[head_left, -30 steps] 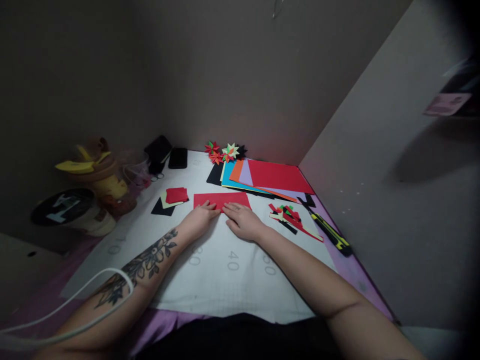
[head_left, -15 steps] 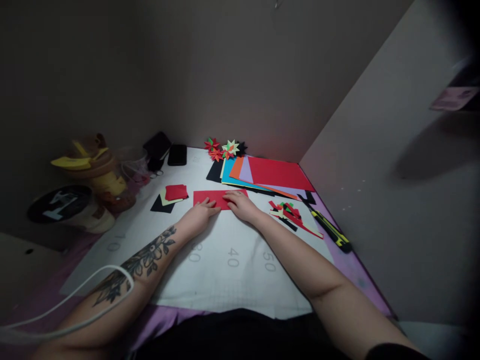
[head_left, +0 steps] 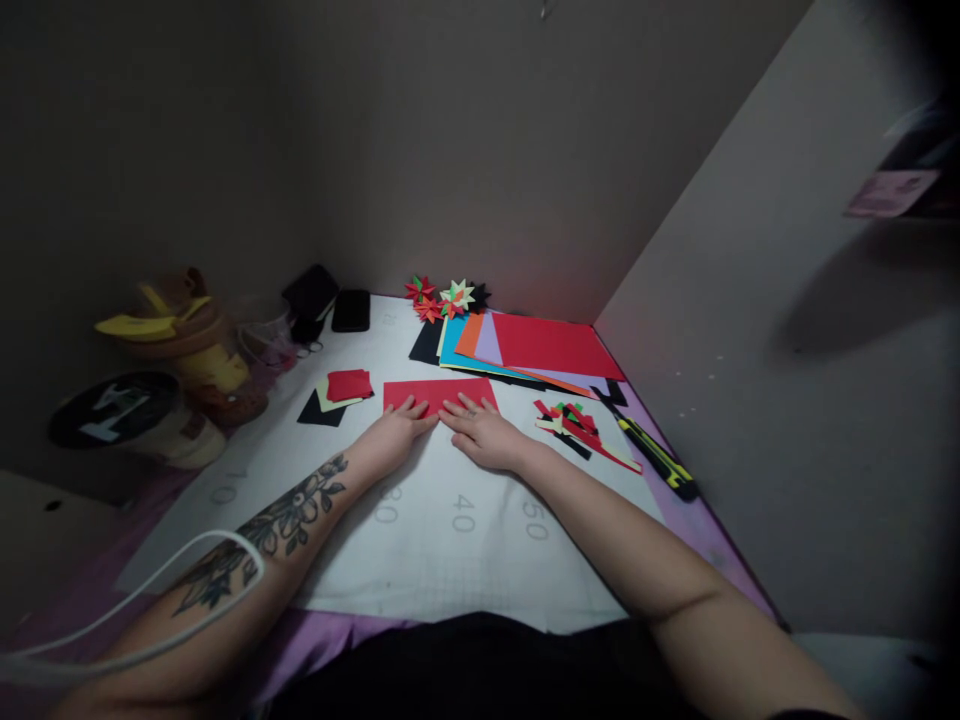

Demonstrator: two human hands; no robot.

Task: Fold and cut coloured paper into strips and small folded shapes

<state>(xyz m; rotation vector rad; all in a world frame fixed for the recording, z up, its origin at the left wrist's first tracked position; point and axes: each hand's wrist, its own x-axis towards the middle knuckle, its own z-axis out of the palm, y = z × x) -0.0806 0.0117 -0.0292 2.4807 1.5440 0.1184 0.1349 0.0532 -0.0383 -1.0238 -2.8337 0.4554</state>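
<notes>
A red sheet of paper [head_left: 439,390] lies flat on the white mat with printed numbers [head_left: 420,560]. My left hand [head_left: 396,433] rests on its lower left part, fingers stretched out and holding nothing. Flat on the lower right part of the same sheet is my right hand [head_left: 484,430], with its fingers spread. The tips of both hands come close together near the sheet's front edge. To the left sit small red squares [head_left: 349,385] on pale yellow and black pieces. Paper strips [head_left: 574,425] of several colours are heaped to the right.
Coloured sheets [head_left: 555,345] are stacked at the back right, with folded paper stars [head_left: 454,297] behind. A yellow-black box cutter [head_left: 660,460] lies along the right edge. At left stand a black-lidded tub [head_left: 112,410], a pot [head_left: 180,340] and a phone [head_left: 351,311].
My right hand has slid toward me, from the red sheet's upper part to its front edge, and its fingers have spread. My left hand stays on the sheet's left part.
</notes>
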